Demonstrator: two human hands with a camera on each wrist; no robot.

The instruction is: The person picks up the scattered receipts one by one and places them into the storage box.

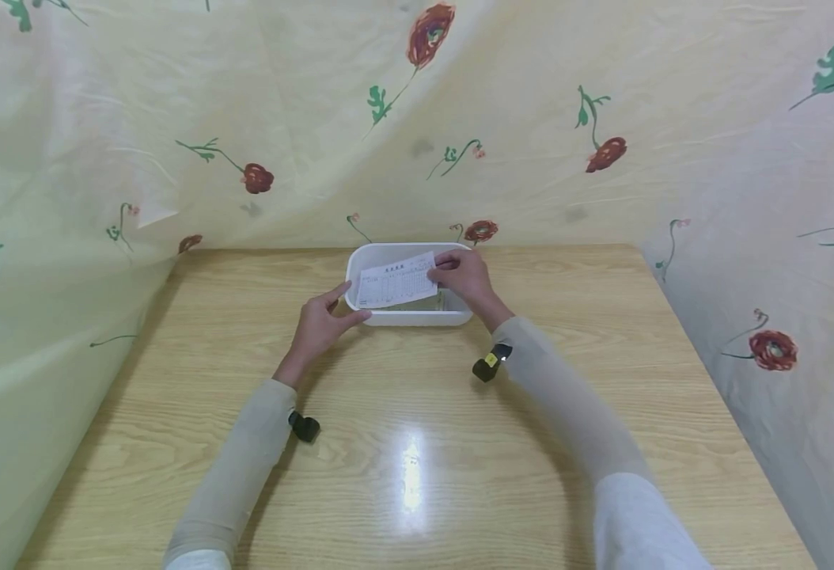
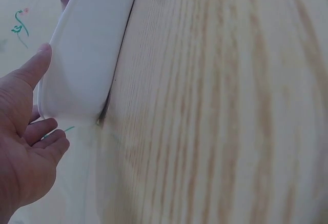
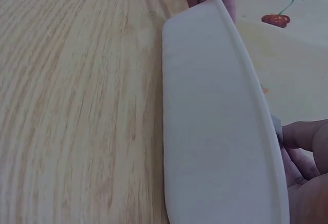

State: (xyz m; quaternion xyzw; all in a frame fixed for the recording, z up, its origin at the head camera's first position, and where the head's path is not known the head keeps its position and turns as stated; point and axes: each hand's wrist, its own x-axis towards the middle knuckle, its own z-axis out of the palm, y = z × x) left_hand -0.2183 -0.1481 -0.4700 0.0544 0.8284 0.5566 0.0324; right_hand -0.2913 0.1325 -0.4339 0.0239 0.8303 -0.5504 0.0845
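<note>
A white plastic container [image 1: 410, 318] stands near the far edge of the table. My right hand [image 1: 463, 277] is over its right side and pinches a white printed paper slip [image 1: 397, 283] by its right end. The slip lies tilted across the opening, with a ruled table and small print too fine to read. My left hand [image 1: 320, 321] holds the container's front left corner, thumb at the front and index finger along the left side. In the left wrist view the thumb [image 2: 41, 62] touches the rim. Under the slip, something yellowish-green [image 1: 417, 303] partly shows inside the container.
The wood-grain table [image 1: 417, 412] stretches from the container towards me, with a bright light reflection on it. A pale cloth [image 1: 303, 119] printed with red flowers hangs behind and at both sides. Each wrist carries a small black camera [image 1: 306, 428].
</note>
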